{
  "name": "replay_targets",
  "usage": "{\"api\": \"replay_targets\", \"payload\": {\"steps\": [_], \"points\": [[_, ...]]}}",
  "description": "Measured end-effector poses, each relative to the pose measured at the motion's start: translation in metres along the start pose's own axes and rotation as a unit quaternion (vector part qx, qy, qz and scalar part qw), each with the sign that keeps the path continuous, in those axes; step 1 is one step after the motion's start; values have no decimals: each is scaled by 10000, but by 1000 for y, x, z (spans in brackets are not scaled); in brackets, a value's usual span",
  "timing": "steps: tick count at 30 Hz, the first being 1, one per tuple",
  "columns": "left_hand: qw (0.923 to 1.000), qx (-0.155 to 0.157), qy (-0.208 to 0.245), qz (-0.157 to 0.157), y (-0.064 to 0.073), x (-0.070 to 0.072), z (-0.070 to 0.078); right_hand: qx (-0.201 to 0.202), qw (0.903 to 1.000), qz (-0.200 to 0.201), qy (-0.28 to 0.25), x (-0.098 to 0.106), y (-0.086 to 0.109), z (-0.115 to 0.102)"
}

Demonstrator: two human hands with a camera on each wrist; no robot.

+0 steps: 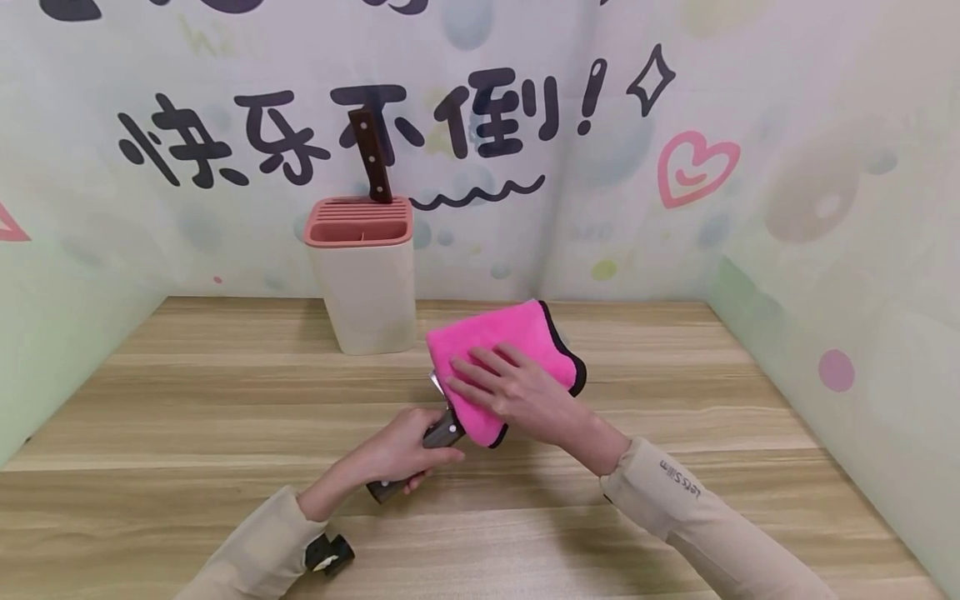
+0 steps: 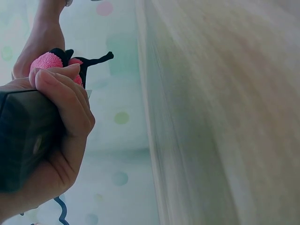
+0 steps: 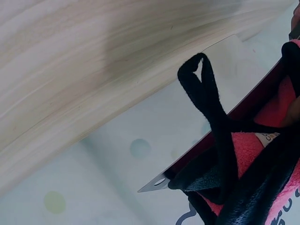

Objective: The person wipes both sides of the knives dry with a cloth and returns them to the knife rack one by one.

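A cleaver with a dark riveted handle (image 1: 387,488) is held above the table, its handle gripped by my left hand (image 1: 401,450). Most of its blade (image 3: 149,187) is covered by a pink cloth (image 1: 510,321) with black edging. In the right wrist view the blade's corner, with a hole in it, sticks out past the cloth. My right hand (image 1: 517,396) holds the cloth against the blade, fingers spread over the top side. From the left wrist view, the left fingers (image 2: 70,101) wrap the handle, and the pink cloth shows just beyond them.
A cream knife block (image 1: 367,292) with a pink slotted top stands at the back of the wooden table (image 1: 675,500). A knife with a brown handle (image 1: 371,158) stands upright in it. A printed curtain (image 1: 487,242) hangs behind the table and along its sides.
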State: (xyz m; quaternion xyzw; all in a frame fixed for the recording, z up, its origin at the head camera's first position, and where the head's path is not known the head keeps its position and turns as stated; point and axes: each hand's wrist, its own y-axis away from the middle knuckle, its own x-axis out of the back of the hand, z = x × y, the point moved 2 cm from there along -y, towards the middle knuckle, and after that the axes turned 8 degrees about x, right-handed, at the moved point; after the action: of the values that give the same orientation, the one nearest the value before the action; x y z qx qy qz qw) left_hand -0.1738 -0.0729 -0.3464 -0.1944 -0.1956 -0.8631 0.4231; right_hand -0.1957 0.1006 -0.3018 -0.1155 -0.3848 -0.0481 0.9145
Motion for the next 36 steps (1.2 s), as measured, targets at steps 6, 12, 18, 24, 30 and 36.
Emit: {"api": "replay_targets", "payload": {"steps": [6,12,18,24,30,36], "points": [[10000,45,27,-28,0,0,0,-34,9999,-94,-113,1,-1,1],[10000,62,-5,46,1,0,0,-226,9993,-79,-289,-1,2,4],[9999,141,14,64,1,0,1,-379,9990,-85,-224,-4,7,9],[9998,111,51,133,2,0,1,-627,9973,-139,-369,-7,14,15],[9998,82,28,157,2,0,1,-967,9936,-200,-552,-11,23,23],[9998,65,16,161,3,0,2,-1252,9895,-359,-623,-15,30,30]]}}
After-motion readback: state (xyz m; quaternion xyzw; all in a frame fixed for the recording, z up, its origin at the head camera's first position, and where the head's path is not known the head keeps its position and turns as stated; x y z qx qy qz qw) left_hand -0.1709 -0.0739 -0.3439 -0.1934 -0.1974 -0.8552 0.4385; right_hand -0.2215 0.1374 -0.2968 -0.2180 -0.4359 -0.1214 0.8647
